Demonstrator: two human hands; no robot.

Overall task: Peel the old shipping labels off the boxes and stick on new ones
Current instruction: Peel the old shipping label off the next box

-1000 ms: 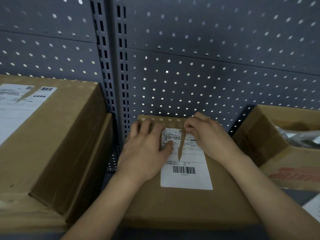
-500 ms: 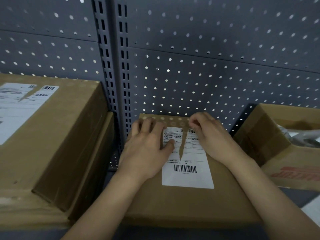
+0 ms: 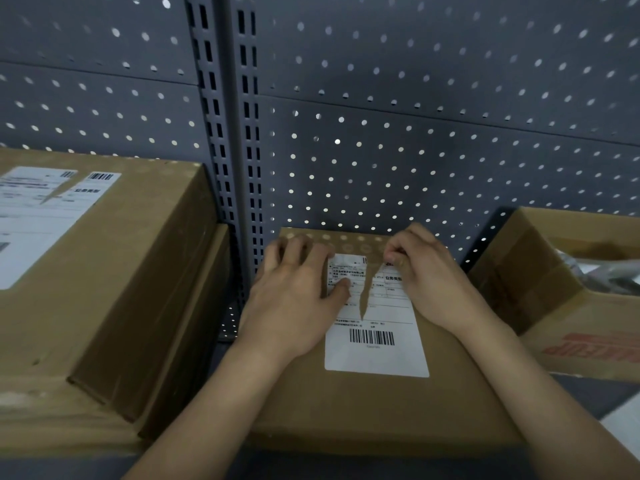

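The label (image 3: pixel 375 351) lies on top of the middle box (image 3: pixel 346 410), near its far edge, just in front of the perforated wall (image 3: pixel 415 150); a narrow split runs from its top edge down to about its middle. The left hand (image 3: pixel 294 292) lies flat, fingers a little spread on the cardboard and thumb pressing the left strip; the right hand (image 3: pixel 429 275) has its fingers curled and seems to pinch the top corner of the right strip.

The risk, I think, is more tearing; a pull that is too quick or too steep may break the strip off and leave paper and glue on the box, so a new label would sit badly; if the left hand presses too weakly, the box may slide.

The characters 业务类型 can be read beside the right fingers, and a barcode (image 3: pixel 372 337) lower down; the smaller lines are too fine to read. The tall box (image 3: pixel 138 254) on the left carries a second label (image 3: pixel 41 220), also split, with the same characters; the open box (image 3: pixel 554 306) on the right shows red letters (image 3: pixel 595 348), upside down, which I cannot read.
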